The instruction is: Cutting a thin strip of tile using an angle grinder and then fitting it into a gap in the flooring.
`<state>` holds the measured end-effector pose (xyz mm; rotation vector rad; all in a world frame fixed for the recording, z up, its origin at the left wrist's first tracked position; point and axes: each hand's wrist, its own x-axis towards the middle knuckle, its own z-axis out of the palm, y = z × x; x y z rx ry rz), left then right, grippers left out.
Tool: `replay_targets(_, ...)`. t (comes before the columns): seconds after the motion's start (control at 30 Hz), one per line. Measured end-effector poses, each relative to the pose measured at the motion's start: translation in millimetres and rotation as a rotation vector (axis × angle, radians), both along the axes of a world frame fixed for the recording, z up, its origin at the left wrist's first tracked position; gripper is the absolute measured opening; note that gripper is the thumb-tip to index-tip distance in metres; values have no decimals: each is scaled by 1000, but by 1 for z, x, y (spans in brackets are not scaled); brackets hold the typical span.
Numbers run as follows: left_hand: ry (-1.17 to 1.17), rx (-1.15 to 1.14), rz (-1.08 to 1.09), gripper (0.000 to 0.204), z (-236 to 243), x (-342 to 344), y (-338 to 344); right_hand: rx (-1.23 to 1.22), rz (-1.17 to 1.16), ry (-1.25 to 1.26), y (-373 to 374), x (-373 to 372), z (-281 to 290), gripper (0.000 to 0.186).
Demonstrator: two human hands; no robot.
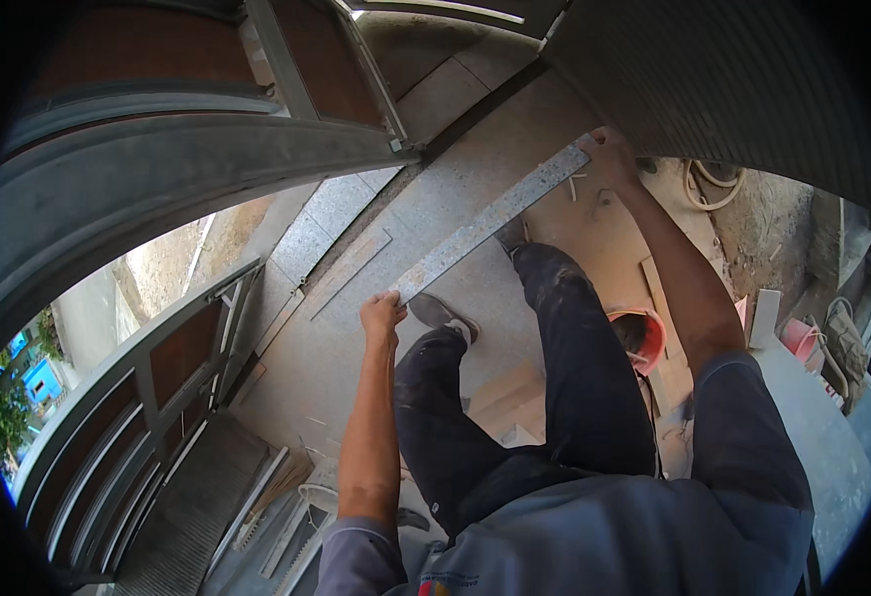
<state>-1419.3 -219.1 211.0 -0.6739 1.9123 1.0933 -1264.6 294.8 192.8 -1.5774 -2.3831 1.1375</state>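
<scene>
A long, narrow strip of speckled grey tile (pixel 490 219) spans diagonally between my two hands above the floor. My left hand (pixel 382 314) is closed on its lower-left end, and my right hand (pixel 608 155) grips the upper-right end. Below the strip lie grey floor tiles (pixel 336 209) along a dark gap, with another narrow strip (pixel 354 268) lying beside them. My shoes show beneath the held piece.
A metal door frame (pixel 207 159) arches over the upper left, with a railing gate (pixel 187 368) lower left. A corrugated shutter (pixel 694 89) occupies the upper right. A red bucket (pixel 651 343) stands by my right leg; a coiled hose (pixel 714 194) lies farther right.
</scene>
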Motion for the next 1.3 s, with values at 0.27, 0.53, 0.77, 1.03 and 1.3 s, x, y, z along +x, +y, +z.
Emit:
replay_targets(0.27,5,-84,-246,19,-218,-92,44,175,110,18,53,-82,-210,41)
replay_targets(0.53,-32,61,-200,16,-350,-165,64,268,329,-96,93,-137,-345,41)
replay_targets(0.77,38,-191,-326,16,-421,-217,47,164,396,-104,88,-198,-378,47)
replay_targets(1.03,152,-291,-276,23,-409,-195,93,204,442,-39,112,-191,-400,46)
replay_targets(1.3,171,-373,-295,26,-402,-193,107,226,528,-169,126,-209,-398,46)
